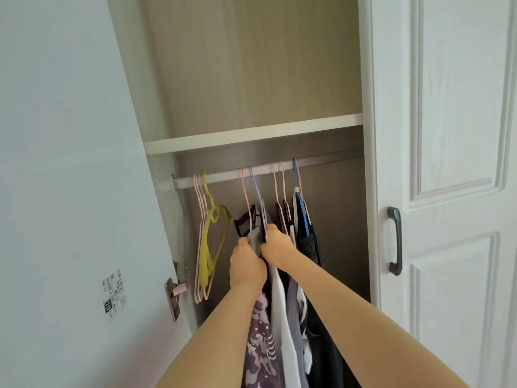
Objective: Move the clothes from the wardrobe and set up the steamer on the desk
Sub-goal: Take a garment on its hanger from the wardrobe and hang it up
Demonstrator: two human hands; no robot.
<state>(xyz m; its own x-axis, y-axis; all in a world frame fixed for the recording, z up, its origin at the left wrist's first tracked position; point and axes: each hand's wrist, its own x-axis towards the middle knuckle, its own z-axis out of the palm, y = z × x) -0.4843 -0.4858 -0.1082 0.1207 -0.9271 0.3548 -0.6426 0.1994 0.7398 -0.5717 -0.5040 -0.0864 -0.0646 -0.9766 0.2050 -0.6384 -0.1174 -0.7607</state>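
- The wardrobe (251,65) has a pale wood-grain lining and a flat white shelf (251,134). Under the shelf runs a thin round metal rail (223,175).
- The clothes (282,317) hang from that rail on slim wire-like hangers, in a tight bunch of soft folds. There is a purple patterned garment (260,345) and a smooth white one (279,303), with grey and dark pieces to the right.
- At the rail's left end, bare pink hangers (199,247) and a yellow plastic hanger (210,233) hang together, apart from the clothes.
- The white panelled door (447,135) on the right bears a dark curved handle (395,240).
- Both bare forearms reach up and forward, close together.
- The left hand (247,264) is clenched on pale cloth at the top of the bunch.
- The right hand (277,247), touching the left, curls its fingers around dark cloth just beside it.
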